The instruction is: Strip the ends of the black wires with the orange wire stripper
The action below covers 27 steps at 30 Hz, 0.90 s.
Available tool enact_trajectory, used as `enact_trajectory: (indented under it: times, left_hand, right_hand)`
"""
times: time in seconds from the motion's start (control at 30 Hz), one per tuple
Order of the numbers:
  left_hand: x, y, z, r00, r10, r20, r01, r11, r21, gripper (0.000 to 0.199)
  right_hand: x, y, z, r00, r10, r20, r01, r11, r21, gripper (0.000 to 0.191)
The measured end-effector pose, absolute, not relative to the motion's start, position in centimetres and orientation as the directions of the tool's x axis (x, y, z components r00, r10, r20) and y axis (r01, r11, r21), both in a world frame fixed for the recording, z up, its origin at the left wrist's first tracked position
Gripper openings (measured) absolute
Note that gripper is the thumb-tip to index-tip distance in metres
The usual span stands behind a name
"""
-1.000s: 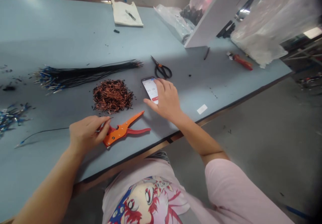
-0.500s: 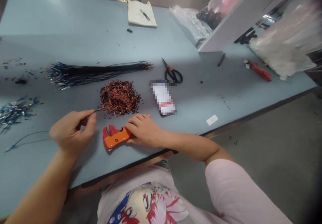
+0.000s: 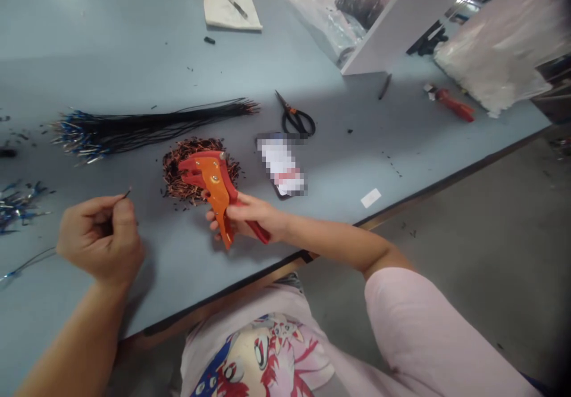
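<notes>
Lifted off the table since the earlier frame, the orange wire stripper [image 3: 214, 186] now stands tilted in the right hand [image 3: 250, 218], its head up over the copper clippings [image 3: 178, 186] and its red handle running down past the palm. That hand is partly closed, with the fingers curled around the tool from below. Whether the stripper touches the clippings, I cannot tell.

The left hand [image 3: 100, 236] has drawn back from the pile toward the table's near edge. Its thumb and forefinger are pinched on a thin dark wire [image 3: 126, 194], whose tip pokes out above them, and the other fingers are loosely curled.

Just beyond the right hand lies a phone [image 3: 280, 166], its screen blurred, with black-handled scissors [image 3: 297, 122] farther on. Left of the scissors stretches a bundle of black wires [image 3: 147, 129] with blue ends, and blue clippings [image 3: 18, 206] sit beyond the left hand. All of it rests on a pale blue table [image 3: 134, 75], scattered with black bits. Farther from the hands are a white cloth [image 3: 227, 10], a red-handled tool [image 3: 452, 104], a white board [image 3: 392, 28] and a plastic bag [image 3: 491, 46]. Past the table's edge lies a grey floor [image 3: 468, 236].
</notes>
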<state>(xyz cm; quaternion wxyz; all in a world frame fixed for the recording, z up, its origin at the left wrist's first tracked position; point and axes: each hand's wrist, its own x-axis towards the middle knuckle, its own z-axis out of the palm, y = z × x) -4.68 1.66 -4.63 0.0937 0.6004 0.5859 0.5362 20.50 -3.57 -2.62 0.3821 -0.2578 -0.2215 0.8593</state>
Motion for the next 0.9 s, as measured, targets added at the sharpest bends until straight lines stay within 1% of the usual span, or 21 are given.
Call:
enact_trajectory:
  times: [0.07,0.13,0.23,0.3,0.33,0.4,0.43,0.5,0.6,0.67,0.7,0.73,0.8,0.9]
  left_hand:
    - [-4.7,1.5,-4.8,-0.211,0.752,0.624,0.618,-0.392,0.681,0.020]
    - [-4.6,1.2,-4.6,-0.092,0.694,0.714,0.632,-0.513,0.581,0.012]
    - [-4.2,0.7,-4.0,0.086,0.644,0.760,0.624,-0.630,0.462,0.006]
    - [-3.9,0.4,-3.7,0.145,0.645,0.750,0.625,-0.648,0.435,0.007]
    - [-3.8,0.2,-3.6,0.149,0.659,0.737,0.634,-0.636,0.440,0.007]
    - [-3.6,0.1,-3.5,0.104,0.708,0.699,0.678,-0.564,0.471,0.005]
    - [-3.5,0.0,-3.5,0.071,0.740,0.669,0.698,-0.516,0.497,0.006]
    - [-3.3,0.0,-3.4,0.009,0.800,0.601,0.707,-0.430,0.562,0.013]
    - [-3.0,0.0,-3.0,-0.052,0.866,0.497,0.699,-0.324,0.637,0.023]
    - [-2.9,0.0,-2.8,-0.069,0.878,0.474,0.704,-0.294,0.646,0.023]
    - [-2.9,-0.1,-2.7,-0.066,0.882,0.467,0.707,-0.289,0.645,0.022]
    - [-2.8,-0.1,-2.6,-0.061,0.884,0.464,0.711,-0.288,0.642,0.021]
    - [-2.8,-0.2,-2.6,-0.058,0.881,0.470,0.720,-0.289,0.631,0.020]
    - [-2.7,-0.1,-2.6,-0.085,0.878,0.470,0.723,-0.271,0.635,0.023]
  right_hand:
    - [20.5,-3.8,-3.2,-0.634,0.730,-0.255,-0.519,-0.646,-0.560,0.063]
    - [20.8,-4.0,-3.8,-0.709,0.671,-0.215,-0.466,-0.675,-0.571,0.066]
    - [21.5,-4.2,-4.2,-0.777,0.611,-0.153,-0.383,-0.650,-0.656,0.065]
    - [21.8,-4.4,-4.1,-0.765,0.630,-0.133,-0.348,-0.579,-0.737,0.062]
    - [21.9,-4.5,-4.0,-0.735,0.666,-0.128,-0.344,-0.529,-0.776,0.059]
    - [22.1,-4.6,-3.7,-0.622,0.776,-0.106,-0.341,-0.390,-0.855,0.053]
    - [22.2,-4.7,-3.6,-0.554,0.829,-0.079,-0.332,-0.307,-0.892,0.052]
    - [22.3,-4.6,-3.6,-0.440,0.898,0.002,-0.271,-0.131,-0.954,0.056]
    - [22.5,-4.1,-4.1,-0.381,0.910,0.165,-0.104,0.135,-0.985,0.063]
    - [22.5,-3.7,-4.6,-0.395,0.865,0.311,-0.038,0.323,-0.946,0.058]
    - [22.5,-3.5,-4.9,-0.416,0.829,0.375,-0.033,0.398,-0.917,0.055]
    - [22.5,-3.3,-5.1,-0.439,0.794,0.421,-0.041,0.451,-0.892,0.053]
    - [22.4,-3.2,-5.4,-0.483,0.746,0.459,-0.072,0.488,-0.870,0.051]
    - [22.4,-3.5,-5.3,-0.496,0.742,0.450,-0.152,0.436,-0.887,0.053]
